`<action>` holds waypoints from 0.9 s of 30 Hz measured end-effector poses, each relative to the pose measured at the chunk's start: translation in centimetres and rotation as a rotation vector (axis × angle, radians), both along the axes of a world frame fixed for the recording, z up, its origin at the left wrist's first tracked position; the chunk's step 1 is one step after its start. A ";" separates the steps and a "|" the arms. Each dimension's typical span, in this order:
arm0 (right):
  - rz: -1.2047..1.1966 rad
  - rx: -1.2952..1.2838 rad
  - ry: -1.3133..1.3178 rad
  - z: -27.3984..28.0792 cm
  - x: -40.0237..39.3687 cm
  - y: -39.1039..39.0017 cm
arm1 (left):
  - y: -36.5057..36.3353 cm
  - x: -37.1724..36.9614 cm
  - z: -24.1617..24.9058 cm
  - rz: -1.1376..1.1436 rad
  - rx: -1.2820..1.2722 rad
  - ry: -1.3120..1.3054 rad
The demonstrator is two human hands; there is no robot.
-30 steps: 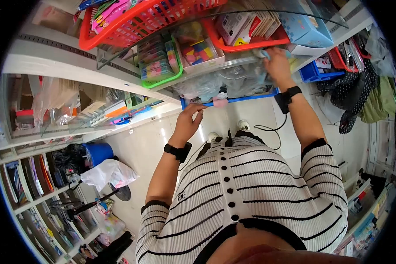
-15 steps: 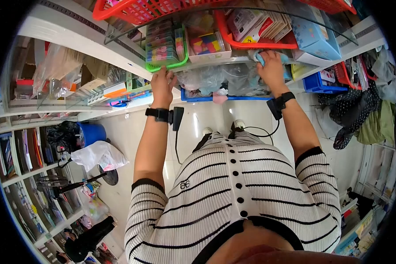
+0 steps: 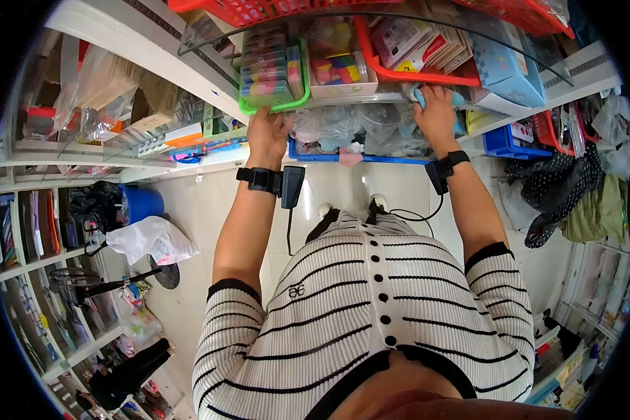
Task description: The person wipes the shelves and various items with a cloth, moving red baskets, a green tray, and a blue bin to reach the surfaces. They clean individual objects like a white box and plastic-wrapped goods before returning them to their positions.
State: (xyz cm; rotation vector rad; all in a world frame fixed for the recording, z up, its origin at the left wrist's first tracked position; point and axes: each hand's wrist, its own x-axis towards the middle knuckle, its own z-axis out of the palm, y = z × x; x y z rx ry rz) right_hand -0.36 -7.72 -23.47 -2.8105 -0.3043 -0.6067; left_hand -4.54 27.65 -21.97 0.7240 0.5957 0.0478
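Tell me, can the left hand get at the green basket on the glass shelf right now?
Probably yes: the left hand is right below the green basket, at its front rim, and nothing sits between them.

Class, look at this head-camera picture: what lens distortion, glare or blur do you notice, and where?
Head view: strong fisheye, so the white shelf edge bows and dark corners ring the frame; glare whitens the floor below the blue tray; the left hand and right hand look fairly sharp, while things near the rim smear.
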 end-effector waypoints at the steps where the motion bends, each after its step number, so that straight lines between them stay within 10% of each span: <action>1: 0.008 -0.002 0.002 0.1 0.0 0.1 | 0.0 -0.2 0.1 -0.013 -0.004 -0.039; 27: 0.487 0.330 0.096 10.4 -6.6 9.3 | 0.6 -9.3 1.7 -0.069 -0.036 -0.099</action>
